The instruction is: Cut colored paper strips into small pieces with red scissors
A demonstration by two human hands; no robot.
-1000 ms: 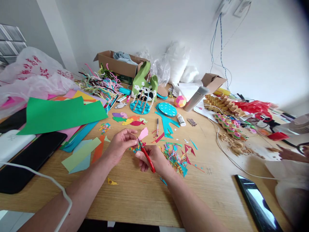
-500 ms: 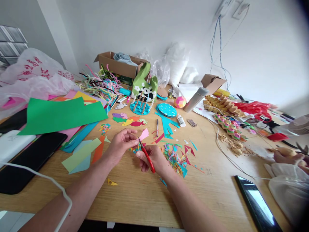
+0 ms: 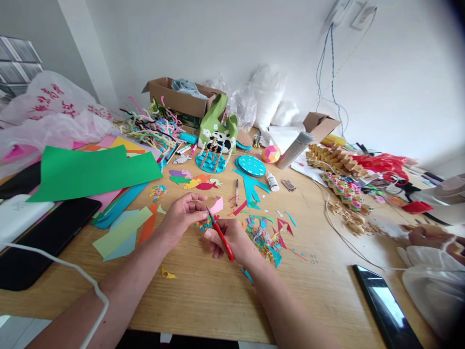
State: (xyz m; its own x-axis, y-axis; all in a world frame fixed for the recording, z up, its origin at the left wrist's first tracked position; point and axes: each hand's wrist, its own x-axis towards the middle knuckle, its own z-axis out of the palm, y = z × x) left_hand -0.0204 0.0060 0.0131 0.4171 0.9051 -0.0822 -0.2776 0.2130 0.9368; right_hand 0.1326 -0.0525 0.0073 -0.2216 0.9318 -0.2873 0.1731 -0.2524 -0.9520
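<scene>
Wood table (image 3: 203, 300) w/ paper scraps (image 3: 264, 235), phone (image 3: 385, 305); white wall (image 3: 181, 39) behind.

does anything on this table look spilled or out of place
Yes: brown shavings are strewn loose over the right side of the table, like a spill. A yellow scrap also lies off by itself, apart from the main scrap pile.

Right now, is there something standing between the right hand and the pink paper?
Only the blades of the red scissors, which the right hand points toward the pink paper held in the left hand. Nothing else visible stands between.
</scene>
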